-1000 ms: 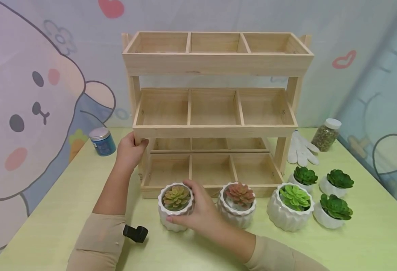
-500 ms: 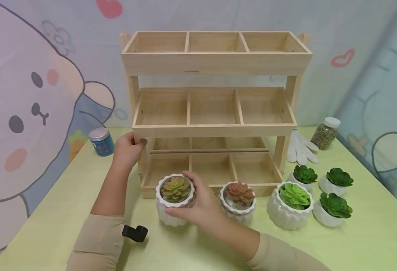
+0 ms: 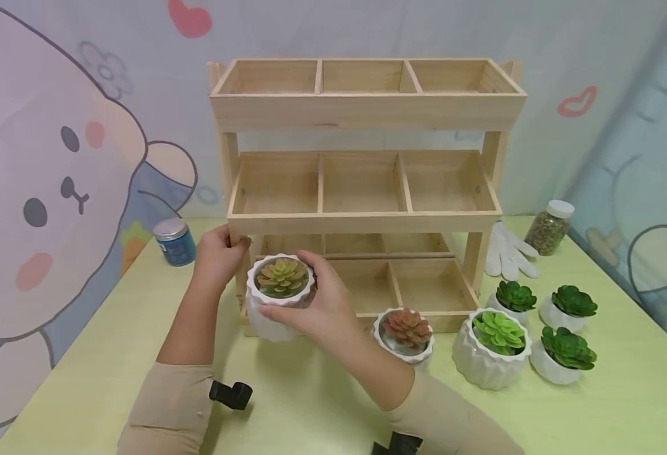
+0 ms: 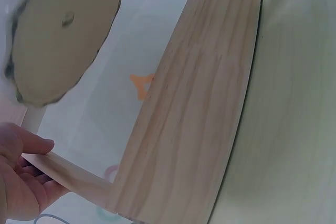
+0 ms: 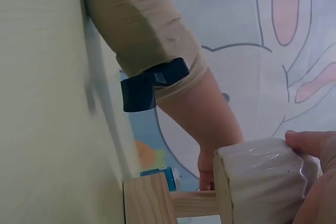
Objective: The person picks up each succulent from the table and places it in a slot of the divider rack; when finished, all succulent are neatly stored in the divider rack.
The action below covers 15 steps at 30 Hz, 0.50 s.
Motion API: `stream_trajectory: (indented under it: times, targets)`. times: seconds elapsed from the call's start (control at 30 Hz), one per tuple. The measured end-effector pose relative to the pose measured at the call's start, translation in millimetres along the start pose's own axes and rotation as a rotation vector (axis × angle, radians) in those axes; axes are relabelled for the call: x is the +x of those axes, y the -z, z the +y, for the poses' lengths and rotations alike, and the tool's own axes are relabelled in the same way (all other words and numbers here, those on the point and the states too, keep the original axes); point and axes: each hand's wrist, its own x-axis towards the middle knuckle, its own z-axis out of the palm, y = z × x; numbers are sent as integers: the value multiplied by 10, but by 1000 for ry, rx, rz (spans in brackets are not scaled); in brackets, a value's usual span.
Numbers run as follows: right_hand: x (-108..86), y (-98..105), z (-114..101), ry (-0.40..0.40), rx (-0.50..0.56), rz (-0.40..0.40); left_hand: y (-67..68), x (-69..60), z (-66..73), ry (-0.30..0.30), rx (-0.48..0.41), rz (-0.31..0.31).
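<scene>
A three-tier wooden plant stand (image 3: pixel 367 112), each tier split into compartments, stands at the back of the table. My left hand (image 3: pixel 217 258) grips its left upright below the middle tier; the left wrist view shows thumb and fingers around that wooden post (image 4: pixel 73 178). Between thumb and fingers, my right hand (image 3: pixel 329 304) holds a white fluted pot (image 3: pixel 269 321) with a yellow-green succulent (image 3: pixel 282 278). This pot is raised in front of the bottom tier's left compartment, mostly hiding it. In the right wrist view the pot (image 5: pixel 262 179) shows its smooth base.
A white pot with a reddish succulent (image 3: pixel 407 328) and another with a bright green one (image 3: pixel 498 333) stand at the front right. Several small dark green succulents (image 3: pixel 568 347) sit beyond. White gloves (image 3: pixel 509 253), a jar of granules (image 3: pixel 549 229) and a blue jar (image 3: pixel 175 243) flank the stand.
My right hand has lifted the pot with the yellow-green succulent off the table, up and slightly left towards the bottom tier. The left hand keeps its hold on the upright.
</scene>
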Motion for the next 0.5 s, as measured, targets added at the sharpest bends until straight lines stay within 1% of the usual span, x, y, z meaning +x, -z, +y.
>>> stream_trajectory:
  times: [0.13,0.23,0.5]
  targets:
    - [121,-114,24,-8,-31,70,-16,5,-27,19,-4,-13]
    - [220,-189,69,-9,-65,118,-19,9,-28,23,-4,-14]
    - [404,-336,245,2,-96,183,12,-14,26,1,19,-8]
